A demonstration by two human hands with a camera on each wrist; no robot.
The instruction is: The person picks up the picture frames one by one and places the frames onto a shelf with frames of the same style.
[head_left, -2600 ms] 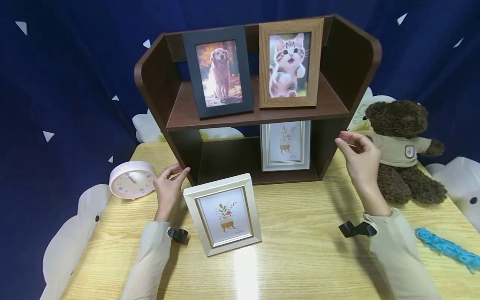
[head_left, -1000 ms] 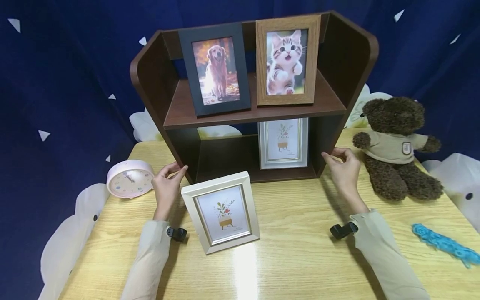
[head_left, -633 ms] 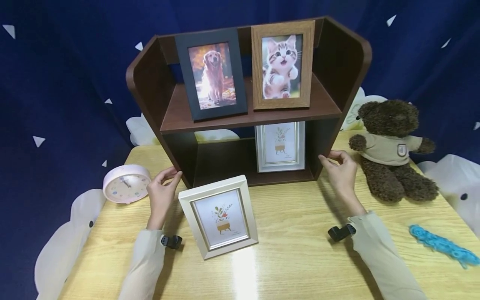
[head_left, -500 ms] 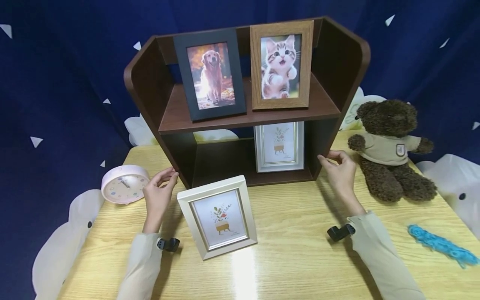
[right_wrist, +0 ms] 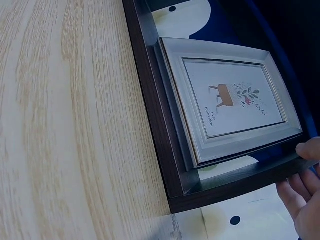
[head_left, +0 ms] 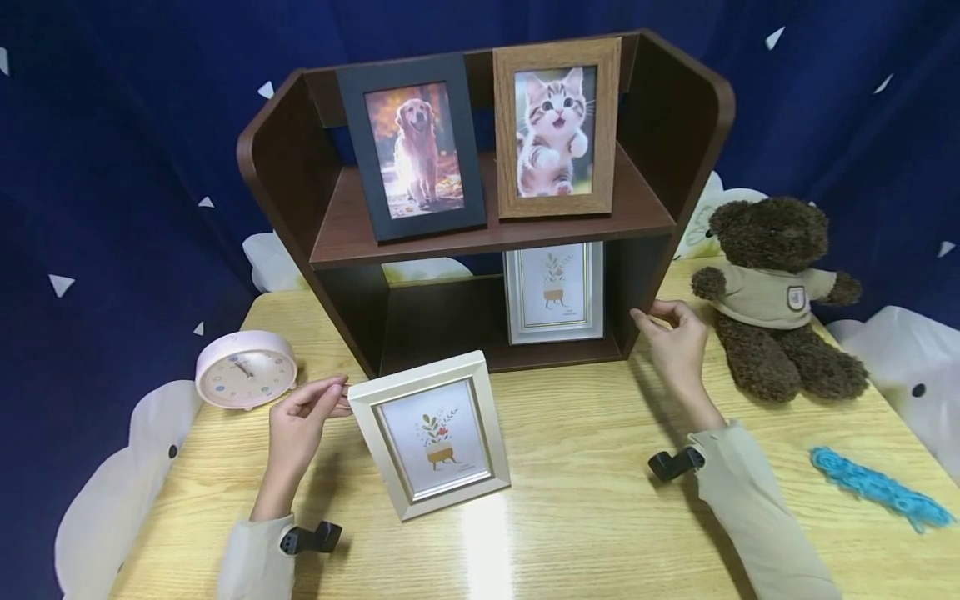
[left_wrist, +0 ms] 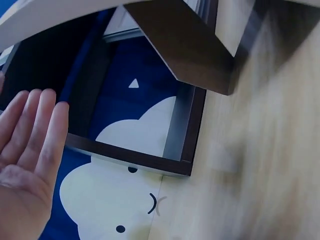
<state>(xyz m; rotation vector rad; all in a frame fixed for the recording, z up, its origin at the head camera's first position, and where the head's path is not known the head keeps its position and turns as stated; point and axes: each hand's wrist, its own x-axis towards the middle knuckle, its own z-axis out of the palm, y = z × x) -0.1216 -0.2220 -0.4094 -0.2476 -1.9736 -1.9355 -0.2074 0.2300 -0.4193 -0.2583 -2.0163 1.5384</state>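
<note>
A dark brown two-tier shelf (head_left: 671, 125) stands on the table. My right hand (head_left: 678, 346) grips its right side panel low down, the thumb on the inner side and the fingers outside, as the right wrist view shows. A cream picture frame (head_left: 435, 437) with a plant print leans back on its stand in front of the shelf's left half. My left hand (head_left: 300, 421) is at that frame's upper left corner; in the left wrist view its fingers (left_wrist: 47, 135) are extended and nothing lies in the palm. The frame's brown back stand (left_wrist: 185, 45) shows there too.
On the upper tier stand a dark frame (head_left: 412, 150) with a dog and a wooden frame (head_left: 557, 129) with a kitten. A silver-white frame (head_left: 555, 292) stands lower right. A pink clock (head_left: 246, 371) is left; a teddy bear (head_left: 780, 300) and blue cord (head_left: 877, 487) are right.
My right hand has come down and left onto the shelf's right side panel. My left hand has let go of the left panel and moved down toward the cream frame's corner.
</note>
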